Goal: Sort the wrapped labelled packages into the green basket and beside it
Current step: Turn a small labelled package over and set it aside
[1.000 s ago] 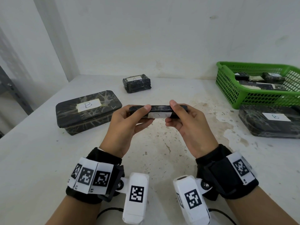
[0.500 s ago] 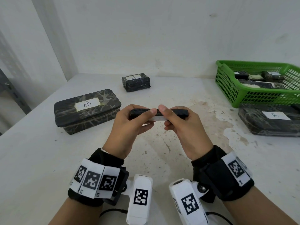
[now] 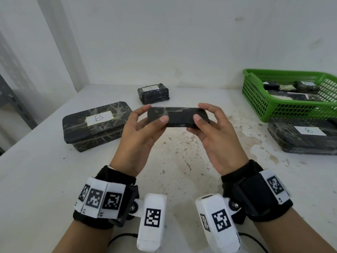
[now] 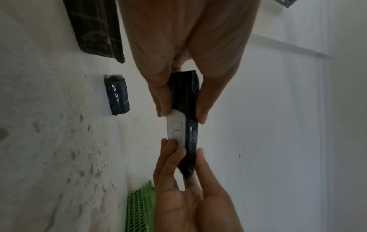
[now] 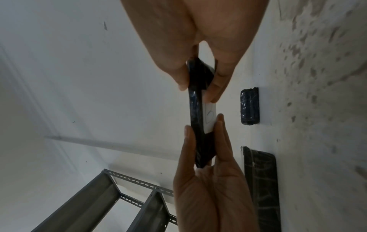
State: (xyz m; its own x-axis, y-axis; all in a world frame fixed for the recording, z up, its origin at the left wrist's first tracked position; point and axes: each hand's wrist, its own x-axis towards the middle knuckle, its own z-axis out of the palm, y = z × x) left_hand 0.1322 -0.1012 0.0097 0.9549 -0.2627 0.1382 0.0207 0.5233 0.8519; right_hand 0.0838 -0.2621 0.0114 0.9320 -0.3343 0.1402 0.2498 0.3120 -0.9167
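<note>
A small flat black wrapped package (image 3: pixel 177 117) is held above the table by both hands, one at each end. My left hand (image 3: pixel 155 114) pinches its left end between thumb and fingers. My right hand (image 3: pixel 200 112) pinches the right end the same way. A plain dark face is turned toward the head camera. The left wrist view shows the package (image 4: pixel 191 130) with its white label (image 4: pixel 176 127) on the table side, the letter partly covered by fingers. The green basket (image 3: pixel 273 110) stands at the far right and holds several wrapped packages.
A large wrapped box marked B (image 3: pixel 96 125) lies left of my hands. A small package marked A (image 3: pixel 153 93) sits near the back wall. Another box marked B (image 3: pixel 306 137) lies in front of the basket. A grey metal rack (image 5: pixel 111 200) stands beyond the table's left.
Both hands have raised the small package and rolled it, so the white label that faced the head camera is now on the far, lower side.
</note>
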